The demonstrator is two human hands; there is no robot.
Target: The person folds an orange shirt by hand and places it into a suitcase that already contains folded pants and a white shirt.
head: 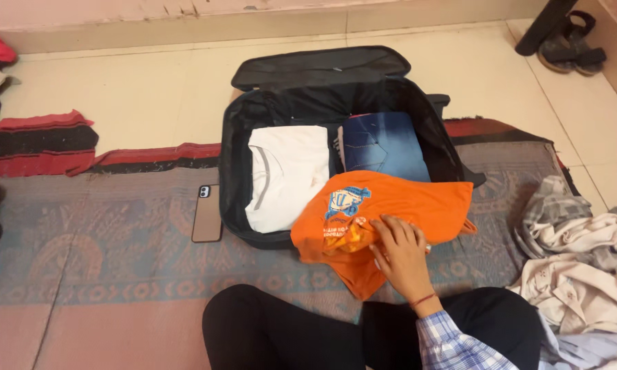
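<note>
My right hand [399, 255] is pinching the orange shirt [384, 212] at the suitcase [234, 178] edge; the fold might slip loose, 1 hand only.

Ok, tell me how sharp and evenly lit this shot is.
Head view: soft, even indoor light, no glare, only faint shadows. The orange shirt and right hand look slightly smeared. The black suitcase lining loses detail in darkness. The sandals at the far corner are soft.

Your black suitcase [336, 89]: white shirt [286, 175] and blue jeans [384, 145] inside; orange shirt [391, 205], blue print, over its front edge; brown phone [206, 214] left; patterned grey-pink rug [103, 233] beneath.
</note>
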